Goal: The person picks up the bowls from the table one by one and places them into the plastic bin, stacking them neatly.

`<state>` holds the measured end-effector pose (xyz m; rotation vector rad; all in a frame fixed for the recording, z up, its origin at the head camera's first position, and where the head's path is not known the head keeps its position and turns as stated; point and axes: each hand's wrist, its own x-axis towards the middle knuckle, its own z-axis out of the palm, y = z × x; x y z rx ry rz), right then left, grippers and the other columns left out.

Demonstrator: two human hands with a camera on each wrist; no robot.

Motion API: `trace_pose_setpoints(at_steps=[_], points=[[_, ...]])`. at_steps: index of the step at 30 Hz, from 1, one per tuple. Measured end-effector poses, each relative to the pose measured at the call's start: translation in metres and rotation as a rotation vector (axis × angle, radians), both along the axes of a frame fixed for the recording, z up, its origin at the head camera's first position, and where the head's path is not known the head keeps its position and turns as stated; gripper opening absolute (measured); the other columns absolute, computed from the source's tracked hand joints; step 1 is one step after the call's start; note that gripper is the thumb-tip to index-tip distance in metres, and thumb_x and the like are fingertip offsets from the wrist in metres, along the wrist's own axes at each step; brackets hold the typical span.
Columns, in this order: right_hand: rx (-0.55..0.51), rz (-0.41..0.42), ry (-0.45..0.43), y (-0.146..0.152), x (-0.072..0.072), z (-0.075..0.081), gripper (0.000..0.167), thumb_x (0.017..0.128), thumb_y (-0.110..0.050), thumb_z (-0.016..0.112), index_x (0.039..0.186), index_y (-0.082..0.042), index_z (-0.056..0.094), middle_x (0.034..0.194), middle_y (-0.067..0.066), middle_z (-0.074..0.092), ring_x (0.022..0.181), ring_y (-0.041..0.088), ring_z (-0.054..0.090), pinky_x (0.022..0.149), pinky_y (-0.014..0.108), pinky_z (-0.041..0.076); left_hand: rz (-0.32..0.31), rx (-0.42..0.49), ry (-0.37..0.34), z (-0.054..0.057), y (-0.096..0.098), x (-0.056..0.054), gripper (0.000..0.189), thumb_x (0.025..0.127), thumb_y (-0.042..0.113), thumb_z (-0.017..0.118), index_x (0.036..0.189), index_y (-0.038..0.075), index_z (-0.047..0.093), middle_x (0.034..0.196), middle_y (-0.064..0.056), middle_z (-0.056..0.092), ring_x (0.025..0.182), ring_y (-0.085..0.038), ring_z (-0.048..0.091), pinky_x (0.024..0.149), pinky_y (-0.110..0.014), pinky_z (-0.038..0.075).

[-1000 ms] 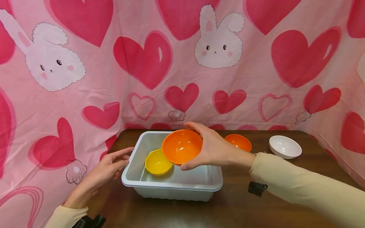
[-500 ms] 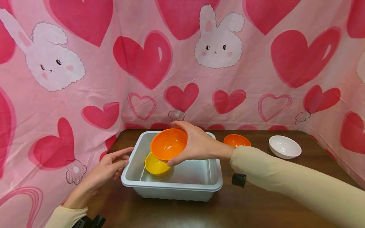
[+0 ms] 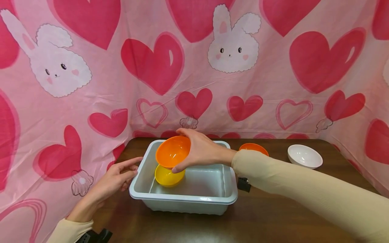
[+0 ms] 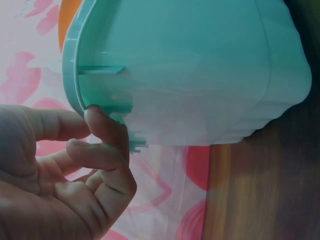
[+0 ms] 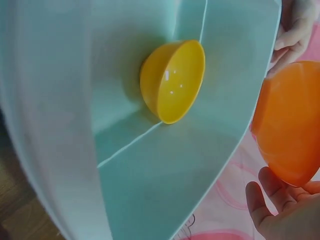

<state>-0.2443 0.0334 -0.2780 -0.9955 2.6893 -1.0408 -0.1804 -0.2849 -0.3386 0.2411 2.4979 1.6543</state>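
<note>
My right hand (image 3: 202,150) grips an orange bowl (image 3: 172,151) by its right side, thumb low in front and fingers at the back. This bowl is tilted, its inside facing me, above the left part of a pale grey plastic tub (image 3: 185,198). Beneath it in the tub lies a yellow bowl (image 3: 169,178), tilted and partly covered by the orange one in the head view; the right wrist view shows the yellow bowl (image 5: 180,82) apart from it. My left hand (image 3: 113,180) touches the tub's left rim with loosely bent fingers, and the left wrist view shows the fingertips (image 4: 94,114) there.
Behind my right forearm, a second orange bowl (image 3: 254,147) stands on the dark wooden table (image 3: 273,209), partly hidden by the sleeve. A white bowl (image 3: 305,156) is farther right. Pink heart-patterned cloth (image 3: 194,77) surrounds the back and sides.
My right hand has carried the orange bowl leftward, from over the tub's middle to above the yellow bowl. The left hand has stayed at the rim.
</note>
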Motion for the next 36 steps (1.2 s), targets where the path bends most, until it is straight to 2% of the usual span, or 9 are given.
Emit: trace_pose_setpoints(at_steps=[9, 19, 28, 36], points=[[0.066, 0.016, 0.023, -0.012, -0.014, -0.012, 0.111, 0.066, -0.056, 0.093, 0.157, -0.017, 0.044, 0.152, -0.001, 0.051, 0.133, 0.017, 0.05, 0.11, 0.044, 0.045, 0.001, -0.01, -0.003, -0.001, -0.001, 0.001, 0.057, 0.104, 0.007, 0.06, 0.157, -0.004, 0.043, 0.108, -0.017, 0.06, 0.055, -0.021, 0.045, 0.052, -0.028, 0.046], [0.123, 0.052, 0.039, -0.025, -0.025, -0.017, 0.109, 0.066, -0.058, 0.091, 0.156, -0.016, 0.045, 0.15, 0.001, 0.053, 0.131, 0.017, 0.05, 0.11, 0.042, 0.046, -0.005, -0.012, 0.005, -0.001, -0.001, 0.0, 0.057, 0.103, 0.007, 0.061, 0.156, -0.005, 0.044, 0.107, -0.017, 0.06, 0.055, -0.021, 0.045, 0.051, -0.028, 0.046], [0.148, 0.06, -0.024, -0.035, -0.028, -0.022, 0.111, 0.066, -0.056, 0.092, 0.157, -0.014, 0.044, 0.149, 0.002, 0.052, 0.132, 0.02, 0.049, 0.11, 0.046, 0.045, -0.018, 0.005, 0.012, -0.002, -0.002, 0.0, 0.056, 0.103, 0.006, 0.06, 0.156, -0.006, 0.043, 0.106, -0.017, 0.06, 0.055, -0.019, 0.045, 0.051, -0.027, 0.046], [0.166, 0.054, -0.027, -0.041, -0.029, -0.032, 0.108, 0.067, -0.054, 0.091, 0.156, -0.011, 0.046, 0.148, 0.003, 0.054, 0.134, 0.022, 0.046, 0.112, 0.045, 0.043, -0.02, 0.005, 0.011, 0.0, -0.002, 0.0, 0.056, 0.104, 0.006, 0.06, 0.156, -0.006, 0.043, 0.106, -0.017, 0.06, 0.055, -0.018, 0.045, 0.051, -0.026, 0.046]])
